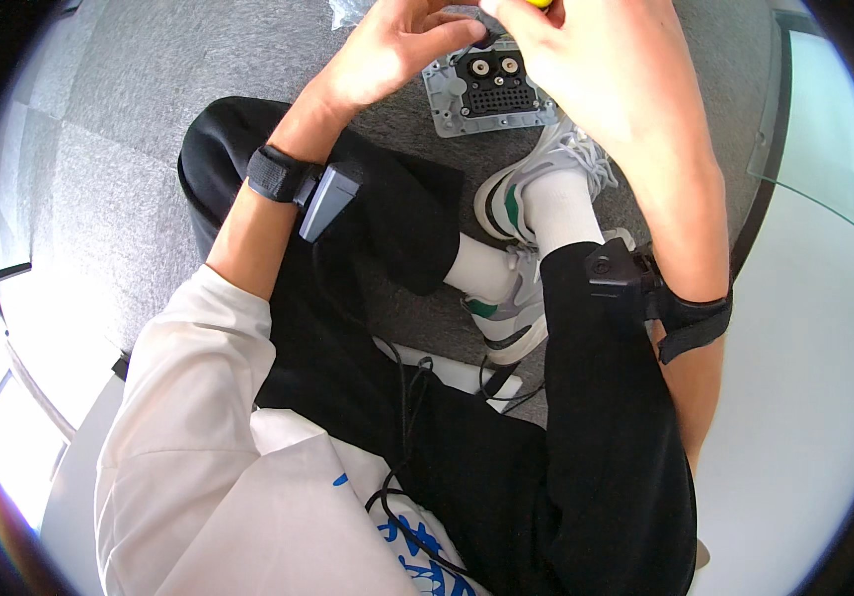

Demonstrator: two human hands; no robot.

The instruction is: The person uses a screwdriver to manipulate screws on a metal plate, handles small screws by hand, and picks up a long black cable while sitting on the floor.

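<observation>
At the top edge, my left hand (397,45) is closed, its thumb reaching toward a small dark piece (491,32) between my two hands. My right hand (601,74) is closed beside it, and a bit of something yellow (540,3) shows at its fingers. The picture's edge cuts off most of what both hands hold. Just below them a grey housing (457,126) lies on the carpet. Set into it is a black panel (501,99) with two round metal terminals and rows of small holes.
I sit on grey carpet (248,60) with my legs crossed, my sneakers (514,316) close to the housing. Clear plastic wrap (349,12) lies at the top. A white flat object (457,374) and black cords (409,397) lie by my lap. A white panel (794,397) stands at right.
</observation>
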